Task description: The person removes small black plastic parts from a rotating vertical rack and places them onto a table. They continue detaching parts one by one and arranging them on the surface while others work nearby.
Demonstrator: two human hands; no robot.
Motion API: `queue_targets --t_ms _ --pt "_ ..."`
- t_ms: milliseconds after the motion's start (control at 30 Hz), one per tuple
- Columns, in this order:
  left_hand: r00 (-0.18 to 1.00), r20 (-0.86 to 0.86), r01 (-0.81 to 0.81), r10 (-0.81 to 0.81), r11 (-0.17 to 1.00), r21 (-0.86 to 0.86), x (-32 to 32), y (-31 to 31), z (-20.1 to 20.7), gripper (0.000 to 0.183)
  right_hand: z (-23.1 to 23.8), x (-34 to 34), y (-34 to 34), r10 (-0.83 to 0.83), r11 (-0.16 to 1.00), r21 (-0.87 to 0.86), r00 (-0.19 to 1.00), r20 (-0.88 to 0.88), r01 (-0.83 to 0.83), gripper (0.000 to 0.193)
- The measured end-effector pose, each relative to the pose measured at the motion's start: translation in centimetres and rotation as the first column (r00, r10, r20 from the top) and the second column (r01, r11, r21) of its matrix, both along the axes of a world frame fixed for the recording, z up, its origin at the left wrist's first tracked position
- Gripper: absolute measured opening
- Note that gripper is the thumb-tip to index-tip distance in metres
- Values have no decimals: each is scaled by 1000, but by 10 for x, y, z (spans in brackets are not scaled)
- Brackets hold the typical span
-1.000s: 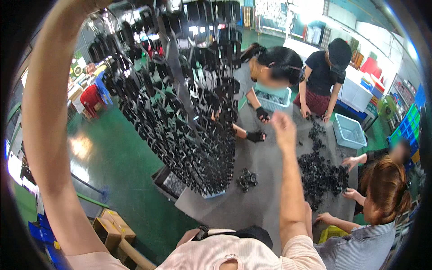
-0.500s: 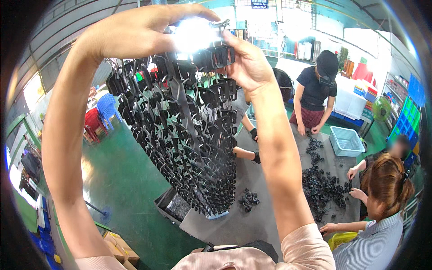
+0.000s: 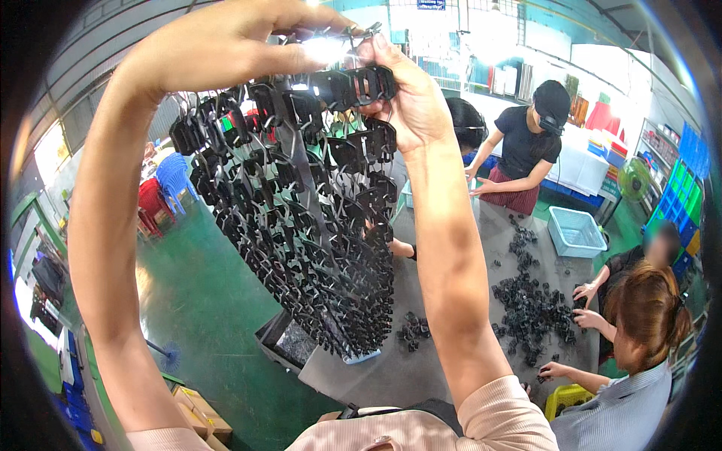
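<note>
A tall rack hung with rows of black plastic clip-like parts (image 3: 301, 225) fills the middle of the view, with thin metal hooks between the rows. Both my arms are raised to its top. My left hand (image 3: 218, 49) reaches across from the left, thumb and fingers closing at the upper edge; bright glare hides what lies between them. At the top right corner, my right hand (image 3: 410, 94) grips a black plastic part (image 3: 370, 84) between thumb and fingers. A thin metal hook end (image 3: 372, 30) sticks up beside the right thumb.
Behind the rack stands a grey table (image 3: 444, 376) with a heap of black parts (image 3: 534, 308) and a pale blue basket (image 3: 577, 231). Several people work around it. A yellow basket (image 3: 568, 398) is at the lower right. Stacked stools (image 3: 174, 177) and cardboard boxes (image 3: 203, 413) are at left.
My right hand has shifted slightly left, and my left hand slightly up. The glare between them has shrunk. Across the table, the standing person has lifted their hands off the parts.
</note>
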State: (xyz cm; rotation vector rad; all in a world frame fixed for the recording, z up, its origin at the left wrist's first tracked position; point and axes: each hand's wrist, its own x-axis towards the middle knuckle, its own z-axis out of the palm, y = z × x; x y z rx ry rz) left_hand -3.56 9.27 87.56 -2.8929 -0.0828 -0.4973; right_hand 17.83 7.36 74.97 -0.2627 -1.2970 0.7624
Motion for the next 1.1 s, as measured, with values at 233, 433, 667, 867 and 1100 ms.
queue_targets --t_ms 233,433,667,867,1100 --pt "988 -117 -117 104 988 -103 5 -15 7 56 -3 -5 -2 -274 960 59 962 12 272 27" --pt "988 -155 -31 2 982 -187 13 -17 5 50 -4 -11 5 -231 962 103 954 -193 254 21" --pt "984 -168 25 -58 981 -192 18 -13 7 52 -8 -12 -7 -605 789 -9 774 -186 614 26" --pt "987 -154 -68 50 991 -119 16 -12 5 55 -30 14 -36 -672 740 -127 736 -82 661 25" --pt "967 -166 -212 191 970 -118 15 -13 8 61 -126 47 -29 -922 365 70 349 168 929 29"
